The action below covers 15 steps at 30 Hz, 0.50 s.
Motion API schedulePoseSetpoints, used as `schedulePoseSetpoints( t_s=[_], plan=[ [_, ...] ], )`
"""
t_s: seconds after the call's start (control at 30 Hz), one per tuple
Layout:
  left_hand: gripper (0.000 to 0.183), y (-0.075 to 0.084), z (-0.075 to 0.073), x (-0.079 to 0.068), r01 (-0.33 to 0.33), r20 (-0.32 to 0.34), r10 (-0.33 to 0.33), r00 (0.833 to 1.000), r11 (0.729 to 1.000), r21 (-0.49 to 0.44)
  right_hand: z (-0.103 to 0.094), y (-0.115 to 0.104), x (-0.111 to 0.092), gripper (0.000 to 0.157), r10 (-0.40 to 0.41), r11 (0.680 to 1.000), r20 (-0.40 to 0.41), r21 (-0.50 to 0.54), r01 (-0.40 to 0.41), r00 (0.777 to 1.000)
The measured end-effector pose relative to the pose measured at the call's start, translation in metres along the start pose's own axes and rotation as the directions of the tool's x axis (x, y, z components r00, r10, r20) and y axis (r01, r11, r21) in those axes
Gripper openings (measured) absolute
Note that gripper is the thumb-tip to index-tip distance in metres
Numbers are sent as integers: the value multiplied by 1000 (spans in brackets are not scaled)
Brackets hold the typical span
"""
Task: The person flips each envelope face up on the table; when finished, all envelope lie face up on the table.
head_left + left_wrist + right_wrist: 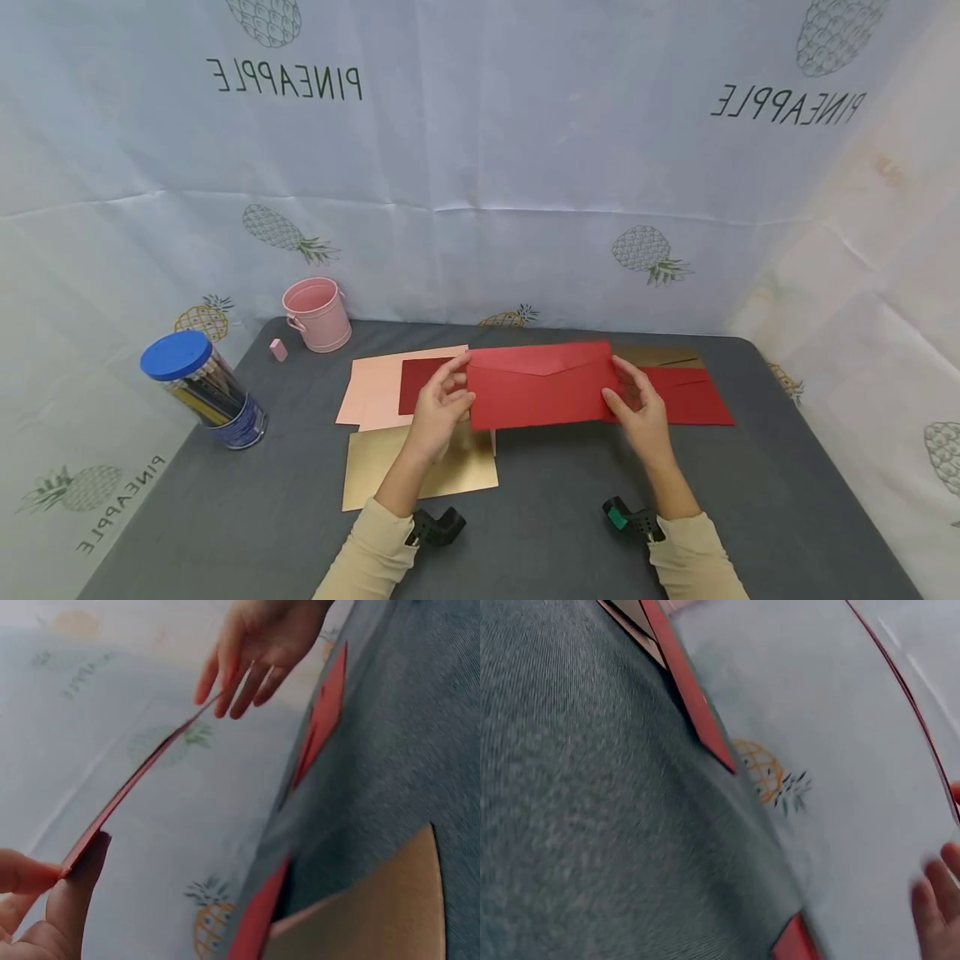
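Both hands hold a bright red envelope [540, 396] up above the table, its pointed flap along the top facing me. My left hand [437, 408] pinches the left end between thumb and fingers. At the right end, my right hand [636, 408] pinches the edge with the thumb in front. Seen edge-on in the left wrist view, the envelope [142, 769] is a thin red strip between the two hands. Below and behind it lie a gold envelope [382, 467], pale pink envelopes [371, 387], a dark red envelope [420, 379] and, to the right, another red envelope [686, 398].
A brown-gold envelope [660, 356] lies behind the red one at right. A pink bucket [318, 317] and small pink eraser-like block [278, 350] stand at the back left. Nearer is a blue-lidded jar [206, 387] of pencils. A pineapple-print curtain [480, 167] rises behind the grey table [540, 533].
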<state>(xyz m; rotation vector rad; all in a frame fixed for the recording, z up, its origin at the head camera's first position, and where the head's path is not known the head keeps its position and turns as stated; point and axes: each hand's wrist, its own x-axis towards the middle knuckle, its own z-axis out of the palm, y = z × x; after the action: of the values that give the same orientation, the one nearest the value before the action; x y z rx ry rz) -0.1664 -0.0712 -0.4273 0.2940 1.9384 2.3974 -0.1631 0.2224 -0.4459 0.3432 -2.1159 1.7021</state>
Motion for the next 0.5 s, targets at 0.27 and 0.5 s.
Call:
schedulePoseSetpoints(
  t_s=[0.27, 0.5],
  plan=[
    [55, -26, -9, 8, 81, 13, -81, 997, 997, -7, -11, 31, -2, 50, 206, 974, 152, 61, -217, 967],
    [52, -36, -9, 8, 91, -19, -90, 996, 996, 23, -27, 38, -2, 50, 243, 966, 205, 39, -256, 948]
  ],
)
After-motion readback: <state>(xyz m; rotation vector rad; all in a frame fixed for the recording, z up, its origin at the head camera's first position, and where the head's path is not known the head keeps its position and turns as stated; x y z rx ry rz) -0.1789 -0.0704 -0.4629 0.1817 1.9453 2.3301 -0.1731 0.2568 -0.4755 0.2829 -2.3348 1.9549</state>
